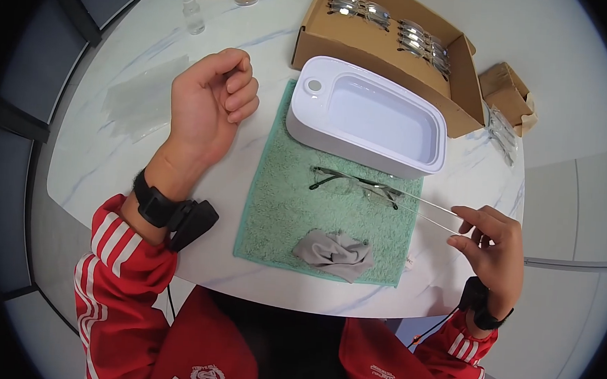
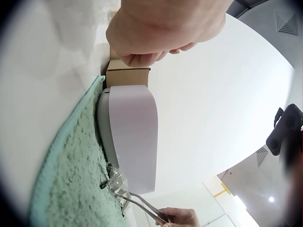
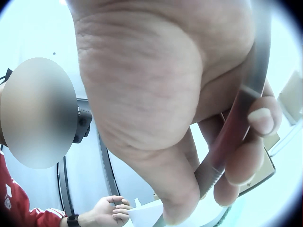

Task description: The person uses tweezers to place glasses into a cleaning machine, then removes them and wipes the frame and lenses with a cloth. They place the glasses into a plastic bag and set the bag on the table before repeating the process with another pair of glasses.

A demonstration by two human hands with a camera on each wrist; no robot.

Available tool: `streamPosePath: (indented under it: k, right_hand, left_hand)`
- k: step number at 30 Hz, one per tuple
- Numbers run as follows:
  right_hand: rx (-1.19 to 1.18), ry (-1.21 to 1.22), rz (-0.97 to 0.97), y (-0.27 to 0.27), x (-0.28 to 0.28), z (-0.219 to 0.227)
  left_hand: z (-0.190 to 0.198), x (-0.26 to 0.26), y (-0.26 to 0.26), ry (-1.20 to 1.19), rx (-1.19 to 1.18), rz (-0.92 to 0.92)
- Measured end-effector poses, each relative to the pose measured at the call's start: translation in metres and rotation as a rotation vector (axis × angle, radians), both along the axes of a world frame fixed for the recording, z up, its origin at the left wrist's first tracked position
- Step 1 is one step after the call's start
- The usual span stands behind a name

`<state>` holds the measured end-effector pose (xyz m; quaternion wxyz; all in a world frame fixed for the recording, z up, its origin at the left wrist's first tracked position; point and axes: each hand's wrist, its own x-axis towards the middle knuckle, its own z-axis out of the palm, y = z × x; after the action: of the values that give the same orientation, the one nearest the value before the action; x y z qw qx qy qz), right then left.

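My right hand (image 1: 489, 246) pinches long metal tweezers (image 1: 428, 203) between thumb and fingers. Their tips reach the thin-framed glasses (image 1: 359, 184) over the green towel (image 1: 267, 215); whether they grip the frame I cannot tell. In the left wrist view, the tweezers (image 2: 144, 206) meet the glasses (image 2: 116, 182) beside the white basin's wall. The right wrist view has the hand (image 3: 142, 85) close up around the tweezers (image 3: 227, 137). Holding nothing, my left hand (image 1: 211, 104) is raised left of the basin (image 1: 368, 152) with loosely curled fingers.
A crumpled grey cloth (image 1: 334, 254) lies on the towel's front part. Behind the basin, a cardboard box (image 1: 305, 47) holds several pairs of glasses (image 1: 423, 44). Clear bags (image 1: 142, 100) lie at left, two bottles (image 1: 193, 14) at back left, and a small carton (image 1: 504, 87) with packets at right.
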<state>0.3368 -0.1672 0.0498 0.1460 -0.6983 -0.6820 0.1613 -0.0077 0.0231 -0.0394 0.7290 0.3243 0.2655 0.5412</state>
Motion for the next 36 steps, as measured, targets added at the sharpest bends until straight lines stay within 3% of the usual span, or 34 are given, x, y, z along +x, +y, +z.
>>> streamPosePath:
  k: [5, 7, 9, 13, 24, 27, 33, 36]
  right_hand:
    - [0.087, 0.012, -0.044, -0.028, 0.027, 0.003]
    - [0.241, 0.183, -0.204, -0.045, 0.048, -0.001]
    - [0.338, 0.269, -0.482, -0.048, 0.064, -0.011]
    - [0.332, 0.041, -0.662, -0.032, 0.104, -0.039]
    - [0.161, -0.227, -0.568, 0.057, 0.102, -0.08]
    - [0.176, -0.389, -0.529, 0.064, 0.102, -0.092]
    - [0.174, -0.357, -0.507, 0.062, 0.1, -0.093]
    - [0.314, -0.37, -0.465, 0.056, 0.09, -0.083]
  left_hand:
    - [-0.005, 0.0, -0.002, -0.036, 0.038, -0.035]
    - [-0.009, 0.0, -0.003, -0.056, 0.006, -0.016]
    - [-0.009, 0.001, -0.005, -0.076, 0.025, -0.028]
    - [-0.01, 0.002, -0.006, -0.076, 0.004, 0.0]
    - [-0.009, 0.002, -0.006, -0.068, -0.001, 0.023]
    - [-0.009, 0.002, -0.006, -0.062, 0.002, 0.027]
    - [-0.013, 0.002, -0.005, -0.053, 0.009, 0.029]
    - [-0.013, 0.002, -0.004, -0.048, 0.017, 0.023]
